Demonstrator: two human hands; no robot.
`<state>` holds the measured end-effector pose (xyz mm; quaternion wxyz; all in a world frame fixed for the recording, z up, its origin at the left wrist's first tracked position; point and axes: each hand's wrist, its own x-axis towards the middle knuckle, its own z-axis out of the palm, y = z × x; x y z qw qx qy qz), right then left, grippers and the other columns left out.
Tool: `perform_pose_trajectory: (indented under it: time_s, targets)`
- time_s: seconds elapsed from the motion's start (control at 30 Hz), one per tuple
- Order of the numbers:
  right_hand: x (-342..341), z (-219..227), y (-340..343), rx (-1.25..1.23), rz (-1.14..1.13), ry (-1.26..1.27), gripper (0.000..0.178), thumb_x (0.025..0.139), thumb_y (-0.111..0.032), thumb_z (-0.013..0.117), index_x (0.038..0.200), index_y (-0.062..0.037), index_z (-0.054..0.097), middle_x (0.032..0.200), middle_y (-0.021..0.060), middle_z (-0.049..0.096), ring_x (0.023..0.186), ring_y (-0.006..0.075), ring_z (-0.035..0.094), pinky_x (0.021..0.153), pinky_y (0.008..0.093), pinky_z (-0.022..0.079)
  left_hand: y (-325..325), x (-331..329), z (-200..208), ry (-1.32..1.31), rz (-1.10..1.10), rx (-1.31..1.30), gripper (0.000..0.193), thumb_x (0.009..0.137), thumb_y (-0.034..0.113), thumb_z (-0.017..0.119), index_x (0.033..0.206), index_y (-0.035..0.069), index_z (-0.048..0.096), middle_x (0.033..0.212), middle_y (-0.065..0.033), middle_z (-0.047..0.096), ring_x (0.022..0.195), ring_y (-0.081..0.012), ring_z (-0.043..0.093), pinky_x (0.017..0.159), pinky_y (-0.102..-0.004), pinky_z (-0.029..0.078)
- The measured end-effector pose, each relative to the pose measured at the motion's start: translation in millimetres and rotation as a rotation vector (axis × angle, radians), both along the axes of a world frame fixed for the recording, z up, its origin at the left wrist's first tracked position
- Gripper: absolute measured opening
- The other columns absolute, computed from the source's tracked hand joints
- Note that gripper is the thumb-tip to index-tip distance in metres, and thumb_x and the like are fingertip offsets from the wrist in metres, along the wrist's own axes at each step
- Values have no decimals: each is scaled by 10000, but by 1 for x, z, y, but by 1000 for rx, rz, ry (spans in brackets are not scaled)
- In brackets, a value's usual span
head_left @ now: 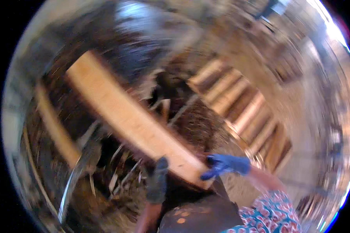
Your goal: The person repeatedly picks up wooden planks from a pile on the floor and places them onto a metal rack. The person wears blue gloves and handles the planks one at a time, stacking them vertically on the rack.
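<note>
A long pale wooden plank point(132, 116) with dark, bark-like edges slants from the far left down to just in front of me. My left hand point(157, 182), in a dark glove, grips its left edge close to the near end, the thumb lying on the upper face and the other fingers hidden. On the opposite edge, at the near end corner, my right hand point(226, 164) in a blue glove holds the same plank, its fingers partly over the top. Motion smears much of the picture.
A wooden pallet point(237, 101) with spaced slats lies on the ground at right. Another pale board point(56, 124) is at the far left, amid splinters and wood scraps point(122, 174). Dark, blurred machinery point(136, 42) stands beyond the plank.
</note>
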<state>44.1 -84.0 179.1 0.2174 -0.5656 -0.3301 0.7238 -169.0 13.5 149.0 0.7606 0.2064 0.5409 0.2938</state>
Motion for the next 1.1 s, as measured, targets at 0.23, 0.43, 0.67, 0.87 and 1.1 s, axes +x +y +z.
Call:
perform_pose_trajectory:
  time_s: [0.23,0.43,0.67,0.87,1.1]
  targets:
    - [66,-112,-48,582,-747,364,761,774,-241,693,1356,1,266,1232,104,484,1102,190,457,957,315,358,-63,101,-45,191,-366,332,632,777,125,655,1287,0,303,1172,-111,488,1011,-206,493,846,-349,436]
    - [159,-111,-174,362,-1183,371,669,753,-100,704,1313,-10,349,1150,74,532,1016,155,509,903,306,418,-143,265,-57,14,-850,220,527,749,41,662,1220,-9,430,1121,-91,529,974,-164,529,852,-285,433]
    - [270,-151,-349,60,-1508,-200,323,816,-286,597,1062,-77,592,955,30,594,838,130,530,703,304,462,-249,385,-89,-213,-1402,703,633,817,209,625,1330,16,308,1232,-142,496,1080,-194,510,904,-319,410]
    - [287,-280,-419,-222,-1407,-625,349,847,-190,570,1147,-18,521,858,10,585,770,127,535,685,265,451,-222,261,-144,22,-1505,907,642,800,259,650,1308,6,350,1209,-148,521,1069,-253,534,930,-356,403]
    - [142,-354,-269,66,-1121,-255,344,865,-243,558,1115,-7,546,951,56,610,857,144,558,765,264,453,-94,60,-181,326,-661,226,295,811,247,623,1041,68,576,903,-61,613,818,-149,561,732,-297,451]
